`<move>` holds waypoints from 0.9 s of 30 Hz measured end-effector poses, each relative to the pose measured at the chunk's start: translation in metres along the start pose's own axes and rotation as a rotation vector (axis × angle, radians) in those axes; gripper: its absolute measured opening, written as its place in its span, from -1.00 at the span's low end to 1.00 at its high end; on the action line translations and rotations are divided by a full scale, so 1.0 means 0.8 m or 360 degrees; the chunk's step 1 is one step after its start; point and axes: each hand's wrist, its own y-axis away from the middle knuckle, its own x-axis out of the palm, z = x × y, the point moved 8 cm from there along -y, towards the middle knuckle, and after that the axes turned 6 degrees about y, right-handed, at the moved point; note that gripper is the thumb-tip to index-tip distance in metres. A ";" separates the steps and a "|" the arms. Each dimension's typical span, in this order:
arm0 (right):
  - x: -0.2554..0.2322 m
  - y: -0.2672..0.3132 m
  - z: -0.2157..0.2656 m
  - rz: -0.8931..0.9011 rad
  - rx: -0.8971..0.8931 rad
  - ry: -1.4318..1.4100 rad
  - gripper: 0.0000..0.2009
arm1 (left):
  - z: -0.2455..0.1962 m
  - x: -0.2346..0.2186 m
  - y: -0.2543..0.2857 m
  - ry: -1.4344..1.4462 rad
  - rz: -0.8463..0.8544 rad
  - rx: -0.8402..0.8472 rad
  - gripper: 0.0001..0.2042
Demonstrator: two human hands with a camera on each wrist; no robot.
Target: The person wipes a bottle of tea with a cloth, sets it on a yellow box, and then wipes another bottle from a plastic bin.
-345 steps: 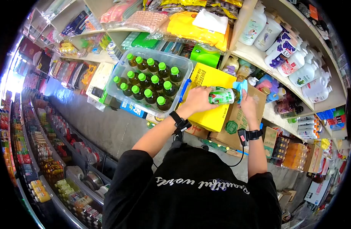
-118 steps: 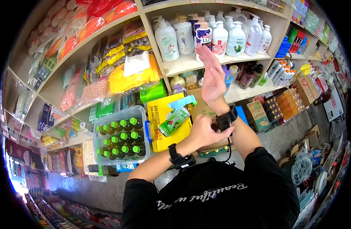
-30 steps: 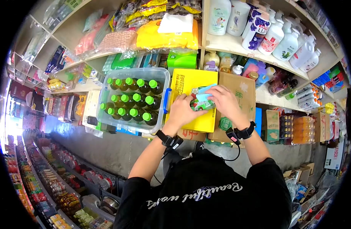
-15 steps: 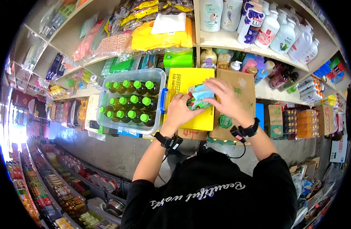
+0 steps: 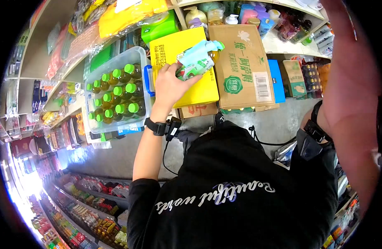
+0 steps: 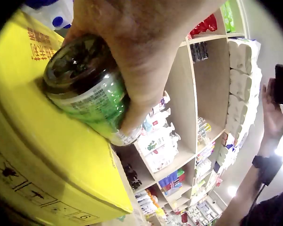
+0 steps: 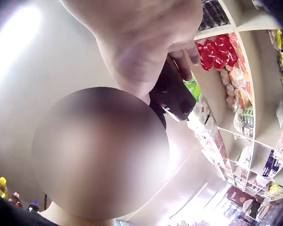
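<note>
My left hand (image 5: 170, 85) grips a green-labelled bottle (image 5: 194, 69) lying on its side on a yellow box (image 5: 170, 43). A light blue cloth (image 5: 199, 52) lies over the bottle, near its green cap. In the left wrist view, the hand (image 6: 137, 47) covers part of the bottle (image 6: 92, 96), whose dark base faces the camera. Raised beside the head, my right hand (image 7: 141, 42) holds a black device (image 7: 175, 92), fingers partly behind it. The head view shows that hand (image 5: 348, 99) large and blurred at the right edge.
A clear bin (image 5: 116, 125) of green-capped bottles stands left of the yellow box, its blue handle (image 5: 148, 81) beside it. A brown carton (image 5: 245, 54) is on the right. Loaded shelves (image 5: 299, 47) run behind; a black cable (image 5: 269, 143) hangs near the right wristband.
My right hand has left the cloth and risen to the device by the head. My left hand still grips the bottle. The head view has shifted, with the boxes now higher in it.
</note>
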 end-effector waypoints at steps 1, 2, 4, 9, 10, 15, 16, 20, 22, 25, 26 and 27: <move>0.000 0.002 0.000 0.0008 -0.0012 0.0010 -0.09 | 0.008 0.004 -0.001 0.0053 0.0114 -0.0134 -0.37; -0.003 0.001 0.001 0.0006 -0.0030 0.0026 -0.10 | 0.011 0.002 0.002 0.0046 0.0118 -0.0153 -0.37; -0.010 0.004 0.001 0.0019 -0.0047 0.0096 -0.13 | 0.008 0.002 0.001 0.0056 0.0077 -0.0129 -0.37; -0.053 0.006 -0.036 -0.0038 0.0011 0.0322 -0.19 | -0.006 -0.007 0.005 0.0029 -0.0053 -0.0024 -0.38; -0.066 0.002 -0.045 -0.0059 0.0038 0.0367 -0.20 | -0.009 -0.007 0.009 0.0044 -0.0100 0.0007 -0.38; -0.109 -0.014 -0.075 -0.0243 0.0211 0.0414 -0.26 | -0.014 -0.009 0.017 -0.0011 -0.0189 0.0049 -0.40; -0.103 -0.014 -0.083 -0.0242 0.0243 0.0384 -0.27 | -0.015 -0.008 0.017 -0.0031 -0.0179 0.0038 -0.39; -0.071 -0.010 -0.085 -0.0196 0.0227 0.0305 -0.32 | -0.013 -0.009 0.016 -0.0042 -0.0214 0.0110 -0.39; -0.051 -0.008 -0.077 -0.0153 0.0177 0.0232 -0.34 | -0.016 -0.005 0.012 -0.0047 -0.0186 0.0081 -0.39; -0.030 -0.006 -0.065 -0.0100 0.0087 0.0078 -0.38 | -0.012 -0.006 0.016 -0.0036 -0.0116 -0.0019 -0.38; -0.023 -0.007 -0.057 -0.0078 0.0050 0.0047 -0.39 | -0.010 -0.004 0.017 -0.0040 -0.0141 0.0000 -0.39; -0.016 -0.008 -0.050 -0.0064 0.0021 0.0020 -0.40 | -0.009 -0.003 0.017 -0.0043 -0.0162 0.0027 -0.39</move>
